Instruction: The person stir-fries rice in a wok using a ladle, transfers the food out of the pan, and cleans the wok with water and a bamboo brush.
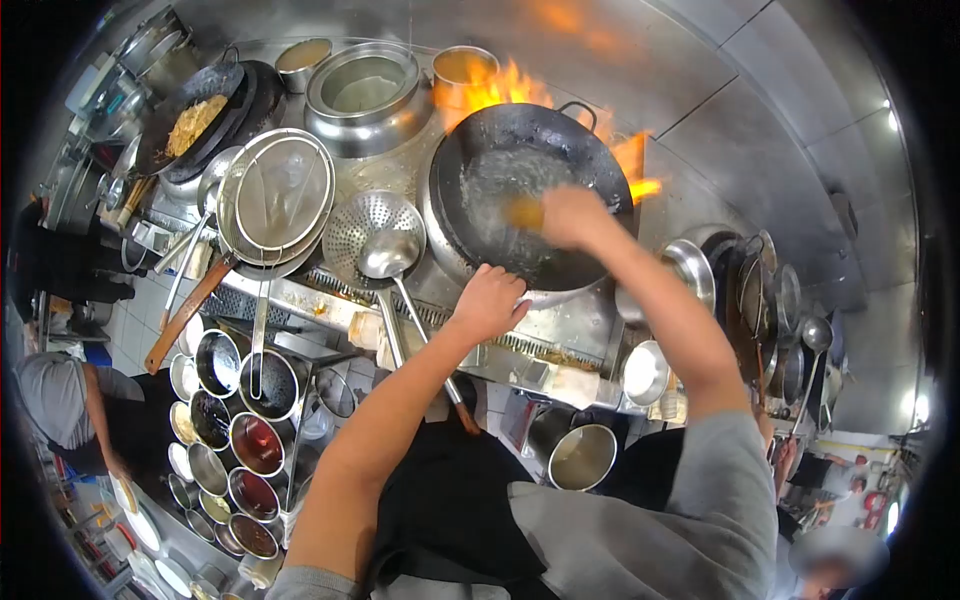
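A black wok (590,155) with water moving in it sits on a burner, and flames rise behind its far rim. My right hand (575,217) is inside the wok, closed around a short yellowish-brown wok brush (522,213) blurred by motion. At the wok's near left edge, my left hand (490,302) is curled at the rim; the part it grips is mostly covered by the fingers. Left of the wok lie a perforated strainer (350,225) and a steel ladle (390,253) resting over it.
Mesh strainers (285,190) lie farther left, before a steel pot (365,85). Another wok (215,95) holds food. Several sauce containers (257,443) stand lower left. Steel bowls (690,275) are at the right. A co-worker (60,400) stands at the far left.
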{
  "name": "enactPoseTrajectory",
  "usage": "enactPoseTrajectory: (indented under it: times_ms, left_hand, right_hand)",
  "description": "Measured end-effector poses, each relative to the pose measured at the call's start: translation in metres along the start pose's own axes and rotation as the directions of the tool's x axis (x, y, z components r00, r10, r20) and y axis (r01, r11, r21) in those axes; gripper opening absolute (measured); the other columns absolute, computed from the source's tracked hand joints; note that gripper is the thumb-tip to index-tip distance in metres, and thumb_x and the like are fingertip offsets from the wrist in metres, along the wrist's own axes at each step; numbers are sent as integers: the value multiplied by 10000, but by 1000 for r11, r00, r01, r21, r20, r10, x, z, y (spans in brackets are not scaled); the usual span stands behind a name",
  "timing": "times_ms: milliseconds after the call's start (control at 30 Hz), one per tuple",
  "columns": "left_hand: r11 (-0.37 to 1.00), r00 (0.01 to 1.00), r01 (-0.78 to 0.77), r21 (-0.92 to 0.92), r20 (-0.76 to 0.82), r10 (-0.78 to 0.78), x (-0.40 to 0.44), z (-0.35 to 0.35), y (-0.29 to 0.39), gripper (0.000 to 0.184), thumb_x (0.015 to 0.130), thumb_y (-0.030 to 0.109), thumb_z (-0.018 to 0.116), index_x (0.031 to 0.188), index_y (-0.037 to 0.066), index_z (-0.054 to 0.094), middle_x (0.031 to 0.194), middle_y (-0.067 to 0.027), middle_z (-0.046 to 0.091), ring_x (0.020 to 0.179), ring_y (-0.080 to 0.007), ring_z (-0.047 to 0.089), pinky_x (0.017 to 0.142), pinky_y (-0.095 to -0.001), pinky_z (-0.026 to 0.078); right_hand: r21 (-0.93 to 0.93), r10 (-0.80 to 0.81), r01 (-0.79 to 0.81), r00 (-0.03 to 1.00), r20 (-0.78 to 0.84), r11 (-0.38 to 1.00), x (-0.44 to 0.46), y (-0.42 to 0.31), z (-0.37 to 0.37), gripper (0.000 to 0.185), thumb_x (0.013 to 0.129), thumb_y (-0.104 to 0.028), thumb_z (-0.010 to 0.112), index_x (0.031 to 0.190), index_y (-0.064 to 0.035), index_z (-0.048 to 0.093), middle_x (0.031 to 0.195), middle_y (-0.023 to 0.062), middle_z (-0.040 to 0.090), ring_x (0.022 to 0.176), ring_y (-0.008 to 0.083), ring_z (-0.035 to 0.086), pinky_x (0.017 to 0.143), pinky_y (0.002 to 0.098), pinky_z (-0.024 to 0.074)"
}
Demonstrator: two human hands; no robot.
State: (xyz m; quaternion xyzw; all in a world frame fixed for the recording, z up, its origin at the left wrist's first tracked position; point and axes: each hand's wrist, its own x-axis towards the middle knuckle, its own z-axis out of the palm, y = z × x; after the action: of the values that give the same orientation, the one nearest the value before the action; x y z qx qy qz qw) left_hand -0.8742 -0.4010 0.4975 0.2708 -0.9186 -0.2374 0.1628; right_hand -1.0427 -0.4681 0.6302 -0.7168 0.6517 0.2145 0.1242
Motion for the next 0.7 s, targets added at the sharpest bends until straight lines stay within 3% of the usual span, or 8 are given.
enactPoseTrajectory:
  times_ms: [133, 233, 333, 433, 500, 533, 633, 700]
  left_hand:
    - [1000, 1000, -24, 21, -12, 24, -14, -15, 14, 255, 775, 217, 677, 918, 30, 580, 1014, -131, 594, 992, -284, 536, 858, -405, 417]
    - [912, 838, 144, -384, -443, -319, -40, -25, 35, 443, 745, 112, 709, 1123, 11, 501, 1165, -157, 522, 1120, -309, 505, 971, -418, 394]
    - [-62, 572, 251, -966, 200, -796, -42, 7, 35, 341, 885, 222, 660, 1114, 17, 510, 1109, -82, 592, 1045, -211, 554, 930, -389, 406]
    - [-556, 532, 74, -828, 505, -680, -16, 18, 12, 276, 946, 292, 579, 1053, 42, 533, 1000, -77, 628, 1006, -201, 568, 884, -360, 425]
    - [-583, 493, 20, -812, 515, -701, 2, 20, 6, 300, 986, 369, 497, 950, 73, 534, 919, -98, 636, 964, -221, 583, 840, -332, 436]
    - [-709, 483, -83, -701, 594, -643, 7, 17, 5, 304, 1002, 365, 461, 904, 83, 516, 872, -93, 616, 907, -229, 575, 817, -332, 434]
    - [-830, 636, -259, -494, 559, -531, 14, 27, 0, 345, 1038, 343, 346, 799, 116, 449, 716, -41, 481, 738, -245, 487, 801, -363, 421]
    - [-822, 558, -283, -494, 613, -560, 21, 31, 2, 350, 1039, 316, 338, 754, 132, 424, 623, -12, 366, 621, -197, 386, 740, -358, 404]
  right_hand:
    - [208, 67, -29, 982, -176, 978, 56, 77, 9, 333, 742, -248, 635, 1012, -68, 711, 925, 200, 694, 875, 323, 686, 795, 428, 543]
    - [302, -114, 118, 993, -31, 946, -1, 47, -24, 417, 737, -316, 656, 1108, -131, 697, 916, 201, 693, 900, 337, 677, 840, 436, 525]
    - [258, -153, 170, 984, -87, 951, -1, 9, -4, 441, 773, -322, 656, 1146, -86, 671, 1013, 228, 667, 987, 393, 632, 887, 468, 498]
    - [305, 164, -111, 974, -155, 946, 62, 21, 31, 457, 789, -349, 633, 1178, -110, 658, 1013, 241, 660, 964, 401, 637, 876, 478, 501]
    - [426, 120, 8, 954, -273, 905, 63, 39, 27, 458, 791, -334, 636, 1192, -114, 650, 1015, 239, 662, 959, 398, 640, 872, 473, 505]
    - [608, 135, -187, 982, 131, 771, 29, 24, -13, 465, 786, -320, 656, 1202, -112, 646, 1045, 224, 663, 994, 390, 632, 889, 452, 500]
    - [255, -284, 367, 908, -310, 895, 0, 24, 12, 487, 791, -301, 664, 1230, -94, 626, 937, 223, 690, 742, 337, 698, 678, 404, 557]
    - [478, -19, 118, 978, -206, 870, 31, 18, 12, 489, 796, -300, 658, 1235, -89, 620, 900, 221, 692, 677, 325, 692, 639, 400, 557]
